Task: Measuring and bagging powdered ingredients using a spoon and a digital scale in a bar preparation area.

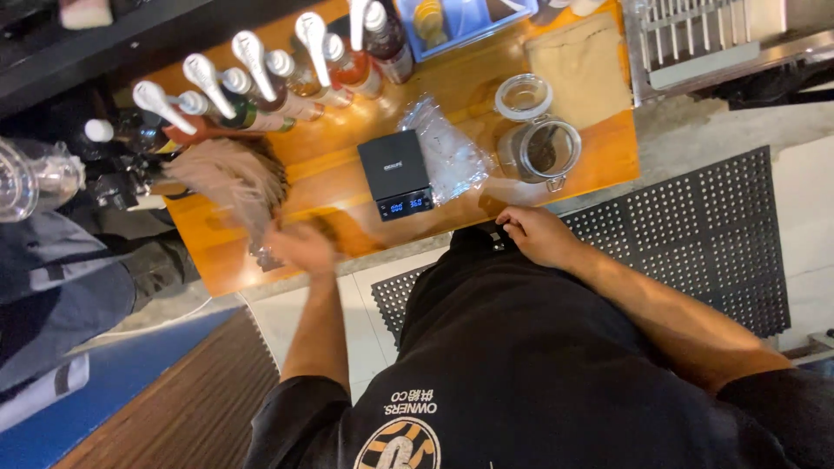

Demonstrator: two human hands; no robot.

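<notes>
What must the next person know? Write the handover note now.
Left hand: blurred, at the brown tasselled bundle on the counter; grip unclear.
Right hand: resting at the counter edge, apparently holding nothing.
Things: scale in the middle, switched on, nothing on it; clear plastic bag beside it; glass jar open, its lid swung back, dark contents low inside.
Done: jar opened, scale on.
Left: nothing is on the scale yet.
</notes>
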